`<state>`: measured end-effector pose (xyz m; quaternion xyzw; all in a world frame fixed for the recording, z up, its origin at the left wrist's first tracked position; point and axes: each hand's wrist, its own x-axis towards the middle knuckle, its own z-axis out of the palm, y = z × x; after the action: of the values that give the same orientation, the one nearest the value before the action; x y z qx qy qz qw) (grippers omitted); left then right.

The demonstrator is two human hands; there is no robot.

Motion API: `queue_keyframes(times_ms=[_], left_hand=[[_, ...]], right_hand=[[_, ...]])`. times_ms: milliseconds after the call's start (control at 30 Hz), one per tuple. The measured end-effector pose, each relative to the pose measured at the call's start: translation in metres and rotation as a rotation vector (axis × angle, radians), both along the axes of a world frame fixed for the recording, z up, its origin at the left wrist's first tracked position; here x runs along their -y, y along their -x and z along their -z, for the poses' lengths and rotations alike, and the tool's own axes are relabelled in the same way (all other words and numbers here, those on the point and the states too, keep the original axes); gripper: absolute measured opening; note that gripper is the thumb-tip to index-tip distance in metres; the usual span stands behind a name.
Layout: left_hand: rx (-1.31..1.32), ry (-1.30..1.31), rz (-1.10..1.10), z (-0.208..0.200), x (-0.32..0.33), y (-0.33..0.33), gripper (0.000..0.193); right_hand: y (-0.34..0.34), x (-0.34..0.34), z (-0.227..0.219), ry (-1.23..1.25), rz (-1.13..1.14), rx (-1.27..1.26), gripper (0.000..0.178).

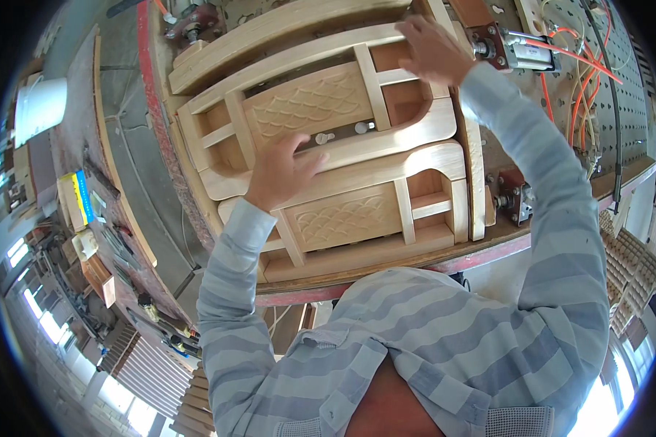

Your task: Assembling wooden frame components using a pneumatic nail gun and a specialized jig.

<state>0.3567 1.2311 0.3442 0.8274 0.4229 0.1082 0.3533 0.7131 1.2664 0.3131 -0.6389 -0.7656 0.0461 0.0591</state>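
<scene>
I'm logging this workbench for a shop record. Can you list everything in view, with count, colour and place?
wooden frames: two, pale, side by side on the jig
carved panels: two, pale, one in each frame
jig table: one, red-edged, centre
pneumatic cylinder: one, silver, top right
hoses: several, orange, right board
white container: one, far left
left hand: flat on the frames' middle rails
right hand: on the far frame's top corner
</scene>
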Motion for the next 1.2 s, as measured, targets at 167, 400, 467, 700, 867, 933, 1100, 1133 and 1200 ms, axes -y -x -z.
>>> queue_keyframes(times_ms=[167,400,467,700,867,933,1100,1133,1200], left_hand=[[0.206,-0.034,-0.106,-0.001,0.003,-0.062,0.039],[-0.170,0.222,0.019,-0.004,-0.009,-0.089,0.048],[-0.176,0.212,0.236,-0.016,-0.001,-0.074,0.052],[-0.351,0.271,0.241,-0.021,-0.002,-0.015,0.066],[-0.353,0.328,0.290,-0.019,-0.007,-0.003,0.077],[-0.288,0.171,0.312,-0.011,0.001,-0.006,0.076],[-0.268,-0.173,0.268,0.010,0.029,-0.024,0.074],[-0.300,-0.264,0.229,0.012,0.035,-0.025,0.073],[-0.334,-0.366,0.191,0.011,0.040,-0.024,0.073]], right_hand=[[-0.007,-0.051,-0.011,0.293,-0.109,0.168,0.056],[-0.010,-0.080,0.014,0.456,-0.049,0.124,0.042],[-0.011,-0.084,0.017,0.460,-0.071,0.130,0.038],[-0.007,-0.082,0.021,0.608,-0.029,0.021,0.045],[0.006,-0.036,-0.011,0.479,0.163,-0.202,0.055],[0.002,-0.010,-0.008,0.081,0.047,-0.234,0.056],[-0.017,0.073,0.016,-0.239,0.046,-0.245,0.050],[-0.017,0.092,0.011,-0.254,0.098,-0.255,0.048],[-0.014,0.132,0.002,-0.224,0.247,-0.318,0.045]])
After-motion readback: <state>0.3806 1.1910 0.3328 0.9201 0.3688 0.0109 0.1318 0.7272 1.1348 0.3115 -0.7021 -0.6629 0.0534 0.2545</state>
